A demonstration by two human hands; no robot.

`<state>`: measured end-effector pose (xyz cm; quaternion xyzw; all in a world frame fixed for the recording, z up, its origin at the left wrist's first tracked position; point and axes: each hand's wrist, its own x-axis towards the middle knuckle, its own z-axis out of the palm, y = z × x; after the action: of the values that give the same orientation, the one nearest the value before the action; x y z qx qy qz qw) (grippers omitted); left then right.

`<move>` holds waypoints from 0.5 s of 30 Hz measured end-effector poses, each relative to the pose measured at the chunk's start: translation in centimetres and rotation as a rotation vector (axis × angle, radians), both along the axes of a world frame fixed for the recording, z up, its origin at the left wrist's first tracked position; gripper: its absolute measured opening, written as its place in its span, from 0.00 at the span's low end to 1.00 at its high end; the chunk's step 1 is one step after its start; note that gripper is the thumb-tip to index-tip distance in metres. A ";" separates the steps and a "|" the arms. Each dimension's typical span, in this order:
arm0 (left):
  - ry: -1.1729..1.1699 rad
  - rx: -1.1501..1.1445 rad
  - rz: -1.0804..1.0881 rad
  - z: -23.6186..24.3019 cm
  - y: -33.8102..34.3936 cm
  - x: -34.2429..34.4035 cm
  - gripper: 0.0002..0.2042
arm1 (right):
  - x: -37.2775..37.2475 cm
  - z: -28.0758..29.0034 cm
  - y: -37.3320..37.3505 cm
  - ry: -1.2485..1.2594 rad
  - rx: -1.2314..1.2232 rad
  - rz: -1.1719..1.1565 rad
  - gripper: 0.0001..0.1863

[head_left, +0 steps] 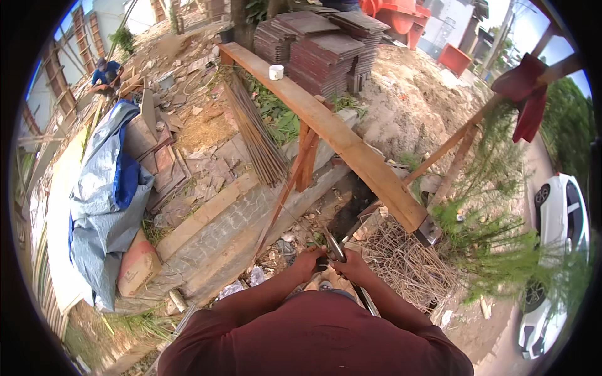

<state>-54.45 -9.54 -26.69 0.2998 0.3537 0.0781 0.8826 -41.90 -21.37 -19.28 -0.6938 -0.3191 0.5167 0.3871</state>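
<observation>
Close in front of my chest, my two hands are almost together. My right hand (353, 267) closes around a shiny metal bar (336, 247); its upper end curves up past my fingers, and a lower length shows beside my right forearm. My left hand (310, 262) is just left of it, fingers curled in a grip. What those fingers hold is too small and shadowed to make out. To the right of my hands lies a tangled heap of bent thin metal rods (404, 260). A long wooden beam (351, 147) on props ends above that heap, with a metal piece (428, 232) at its near end.
A white cup (276, 72) stands on the beam. Left are straight rods (254, 135), a low concrete wall (207, 235) and a grey-blue tarp (103, 207). Stacked tiles (320, 53) stand behind. Another person (106, 75) crouches far left; a white car (561, 250) is at right.
</observation>
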 end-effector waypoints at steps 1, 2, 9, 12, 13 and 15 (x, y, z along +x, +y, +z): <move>-0.004 -0.102 0.120 -1.9 0.7 0.4 0.09 | 0.4 0.0 -0.5 0.002 -0.011 -0.012 0.13; 0.000 -0.192 0.228 -4.0 1.9 0.8 0.10 | 0.7 0.9 -1.3 -0.026 -0.035 0.021 0.13; -0.028 -0.079 0.425 -14.4 14.9 2.2 0.22 | 2.7 0.8 -10.3 -0.262 -0.015 0.076 0.12; 0.081 -0.058 0.397 -17.8 17.4 3.7 0.19 | 1.6 -3.5 -13.3 -0.496 0.037 0.041 0.14; 0.151 -0.043 0.477 -17.8 17.1 4.7 0.19 | 1.3 -4.1 -14.0 -0.466 0.068 0.015 0.14; 0.291 -0.001 0.626 -17.0 15.6 6.0 0.17 | 0.7 -5.4 -15.7 -0.407 0.130 -0.049 0.14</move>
<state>-48.49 6.02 -43.68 0.1846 0.5507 0.3013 0.7562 -41.19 -37.10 -24.69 -0.7649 -0.4064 0.3347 0.3710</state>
